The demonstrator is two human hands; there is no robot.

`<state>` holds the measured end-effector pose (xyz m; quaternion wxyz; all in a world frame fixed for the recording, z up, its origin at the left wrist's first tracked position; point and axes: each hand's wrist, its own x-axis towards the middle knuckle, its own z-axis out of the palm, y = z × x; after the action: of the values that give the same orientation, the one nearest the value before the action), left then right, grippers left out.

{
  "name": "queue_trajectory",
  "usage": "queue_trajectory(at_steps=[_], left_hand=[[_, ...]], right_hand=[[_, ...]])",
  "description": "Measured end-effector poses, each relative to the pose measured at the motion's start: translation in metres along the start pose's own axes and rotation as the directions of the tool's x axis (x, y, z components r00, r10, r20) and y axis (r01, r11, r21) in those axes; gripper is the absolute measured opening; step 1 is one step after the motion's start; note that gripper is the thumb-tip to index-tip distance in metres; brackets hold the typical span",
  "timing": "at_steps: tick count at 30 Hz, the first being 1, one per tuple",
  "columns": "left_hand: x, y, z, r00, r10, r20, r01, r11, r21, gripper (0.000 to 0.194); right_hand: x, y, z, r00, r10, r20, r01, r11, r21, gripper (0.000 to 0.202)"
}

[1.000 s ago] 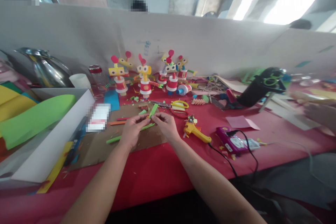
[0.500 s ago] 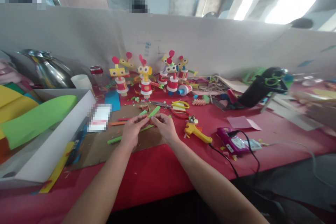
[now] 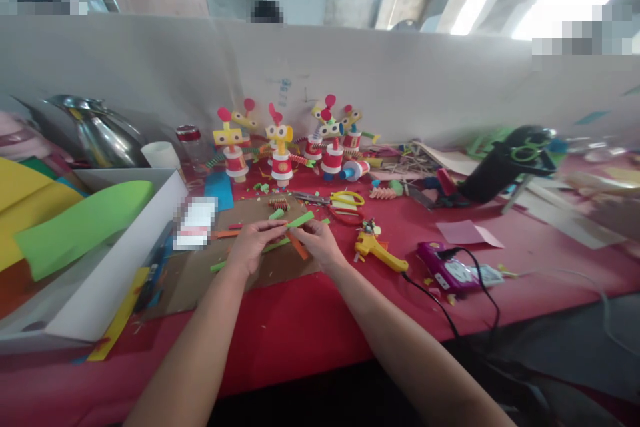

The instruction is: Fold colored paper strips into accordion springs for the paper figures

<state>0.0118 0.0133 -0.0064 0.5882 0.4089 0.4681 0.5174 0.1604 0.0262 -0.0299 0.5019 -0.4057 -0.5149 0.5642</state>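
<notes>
The table (image 3: 295, 320) carries the whole work area: a white box (image 3: 110, 273) holding coloured sheets (image 3: 100, 213) stands at the left, and a cardboard sheet (image 3: 175, 287) lies flat beneath the hands. At the rear, cup-bodied figures (image 3: 283, 167) stand upright with heads and, on several, pleated arms; these units appear complete. One cup body (image 3: 356, 170) lies on its side beside them with no head visible and is judged unfinished. The left hand (image 3: 255, 243) and right hand (image 3: 320, 240) meet above the cardboard sheet. The glue gun (image 3: 383, 255) rests to the right, apart from both hands and not in use. The scissors (image 3: 330, 201) lie beyond the hands, unheld. A dark pleated piece (image 3: 279, 204) lies near them and reads as a completed fold. The green strip (image 3: 301, 219) and the orange strip (image 3: 299, 247) are located between the hands, crossing at an angle; each grip is closed in a pinch at the crossing. Both strips show flat, straight free ends, so folding is judged near its start, with these lengths left to pleat
</notes>
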Motion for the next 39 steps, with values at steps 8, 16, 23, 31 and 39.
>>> queue_trajectory(at_steps=[8,16,23,31,39], left_hand=[[-0.001,-0.008,0.014,1.0,0.002,-0.026,-0.008,0.976,-0.217,0.035],[-0.001,-0.013,0.02,0.992,0.002,-0.128,-0.03,0.976,-0.215,0.029],[0.001,-0.012,0.014,0.986,0.02,-0.163,-0.056,0.973,-0.223,0.028],[0.006,-0.004,0.003,0.971,-0.02,-0.237,-0.057,0.948,-0.314,0.027],[0.007,-0.008,0.005,0.968,0.004,-0.252,-0.068,0.967,-0.244,0.027]], right_hand=[[-0.001,0.001,0.006,0.987,-0.045,-0.151,0.048,0.999,0.018,0.026],[-0.001,0.005,0.008,0.982,-0.045,-0.184,0.059,0.995,0.076,0.023],[-0.004,-0.001,0.01,0.996,0.003,-0.094,0.011,0.989,0.15,0.029],[-0.004,-0.001,-0.001,0.861,-0.411,-0.3,0.307,0.89,-0.339,0.016],[-0.011,-0.008,-0.005,0.682,-0.731,0.019,0.444,0.392,-0.806,0.033]])
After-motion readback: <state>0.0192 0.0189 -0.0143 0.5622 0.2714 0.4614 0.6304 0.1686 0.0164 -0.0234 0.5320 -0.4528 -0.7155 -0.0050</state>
